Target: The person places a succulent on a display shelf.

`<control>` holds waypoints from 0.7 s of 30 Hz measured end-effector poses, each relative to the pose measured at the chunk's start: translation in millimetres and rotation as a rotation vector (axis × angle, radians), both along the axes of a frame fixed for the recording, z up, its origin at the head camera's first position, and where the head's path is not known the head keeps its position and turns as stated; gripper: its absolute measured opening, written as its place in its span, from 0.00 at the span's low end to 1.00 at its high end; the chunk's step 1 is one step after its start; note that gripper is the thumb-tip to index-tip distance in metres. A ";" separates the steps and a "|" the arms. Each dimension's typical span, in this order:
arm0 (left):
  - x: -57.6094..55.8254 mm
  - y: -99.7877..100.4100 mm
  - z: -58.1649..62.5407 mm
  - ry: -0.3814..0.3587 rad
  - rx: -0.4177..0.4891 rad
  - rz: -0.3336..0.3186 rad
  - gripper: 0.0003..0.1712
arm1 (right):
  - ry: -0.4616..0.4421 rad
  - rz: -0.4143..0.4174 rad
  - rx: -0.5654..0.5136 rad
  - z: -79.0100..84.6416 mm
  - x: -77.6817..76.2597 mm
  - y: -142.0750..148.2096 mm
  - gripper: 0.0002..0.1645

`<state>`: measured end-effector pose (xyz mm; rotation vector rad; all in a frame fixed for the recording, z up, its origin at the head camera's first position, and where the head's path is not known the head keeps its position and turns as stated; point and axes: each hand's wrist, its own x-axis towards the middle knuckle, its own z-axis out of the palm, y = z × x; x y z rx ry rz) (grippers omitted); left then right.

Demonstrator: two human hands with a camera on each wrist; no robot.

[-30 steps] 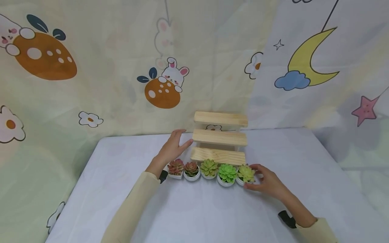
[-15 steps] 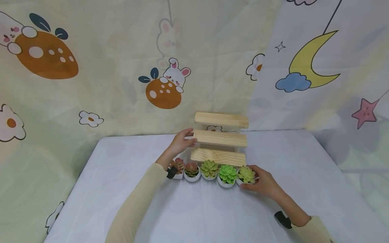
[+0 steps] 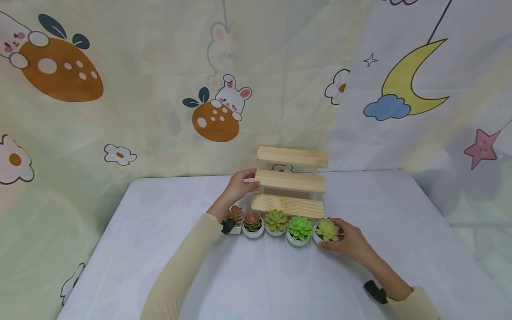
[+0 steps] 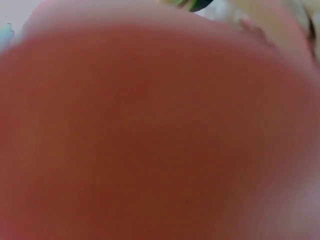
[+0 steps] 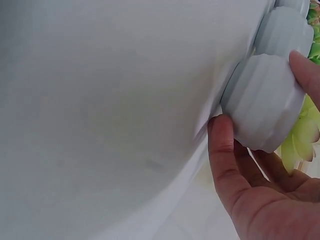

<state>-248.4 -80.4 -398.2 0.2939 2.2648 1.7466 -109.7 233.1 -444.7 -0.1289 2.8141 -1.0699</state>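
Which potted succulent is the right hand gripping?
The yellow-green succulent at the row's right end: the right hand grips only its white pot, between thumb and fingers.

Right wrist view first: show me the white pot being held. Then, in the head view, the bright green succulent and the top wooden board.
White pot point(image 5: 264, 102): right wrist view, on its outer wall.
Bright green succulent point(image 3: 300, 227): head view, on its central leaves.
Top wooden board point(image 3: 292, 156): head view, mid-length.

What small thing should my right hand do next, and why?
I'd probably lift the yellow-green succulent toward the lowest wooden board: your right hand grips its white pot, and that board sits just behind the row of pots.
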 end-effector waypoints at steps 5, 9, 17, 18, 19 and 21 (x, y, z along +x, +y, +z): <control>-0.1 -0.7 1.0 -0.006 0.001 0.007 0.33 | 0.021 0.000 -0.010 0.4 3.6 6.0 0.49; -0.6 -1.8 1.6 -0.016 -0.001 0.015 0.33 | 0.023 -0.013 -0.020 4.3 6.5 9.7 0.49; -1.2 -0.4 0.0 -0.012 -0.022 0.025 0.33 | 0.082 -0.037 -0.031 24.7 7.0 12.2 0.47; -0.9 0.2 -0.1 -0.010 -0.025 0.025 0.33 | 0.088 -0.037 -0.037 27.2 6.3 12.3 0.47; -0.6 0.8 -0.2 -0.009 -0.029 0.027 0.33 | 0.095 -0.039 -0.040 29.5 5.4 12.5 0.47; 0.1 1.9 0.0 -0.011 -0.028 0.032 0.33 | 0.111 -0.041 -0.045 33.5 3.0 12.6 0.47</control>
